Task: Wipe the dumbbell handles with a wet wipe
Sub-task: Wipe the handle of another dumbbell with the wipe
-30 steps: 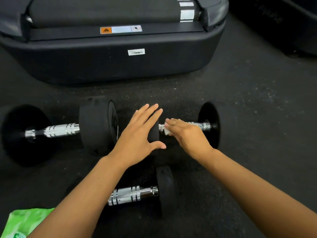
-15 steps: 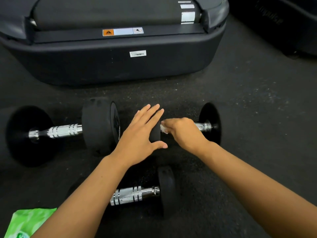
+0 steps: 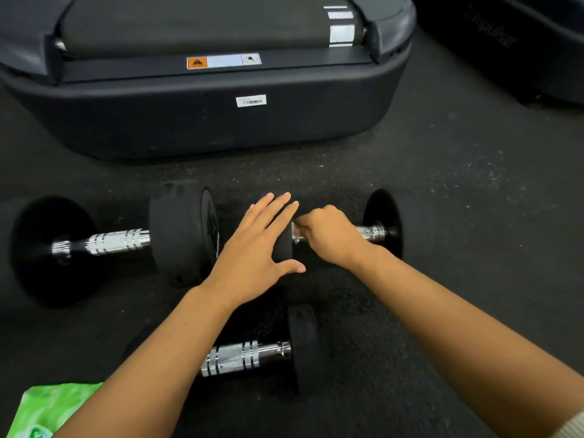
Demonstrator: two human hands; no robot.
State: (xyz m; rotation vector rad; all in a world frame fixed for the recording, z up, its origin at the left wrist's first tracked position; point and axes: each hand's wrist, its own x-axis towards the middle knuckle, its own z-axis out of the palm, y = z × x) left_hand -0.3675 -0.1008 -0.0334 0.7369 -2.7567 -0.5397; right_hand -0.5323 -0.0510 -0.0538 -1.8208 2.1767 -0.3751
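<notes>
On the dark rubber gym floor (image 3: 458,191), my left hand (image 3: 252,248) lies open and flat on the dumbbell (image 3: 376,232) head while my right hand (image 3: 331,237) is closed around its handle, the wipe barely visible beneath, so a hard stroke could roll it away

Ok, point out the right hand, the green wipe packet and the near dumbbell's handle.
right hand (image 3: 331,237), head view, back of hand.
green wipe packet (image 3: 53,409), head view, top face.
near dumbbell's handle (image 3: 234,358), head view, knurled middle.

Black treadmill base (image 3: 202,121) on dark speckled floor (image 3: 458,191); second machine (image 3: 521,42) right.
</notes>
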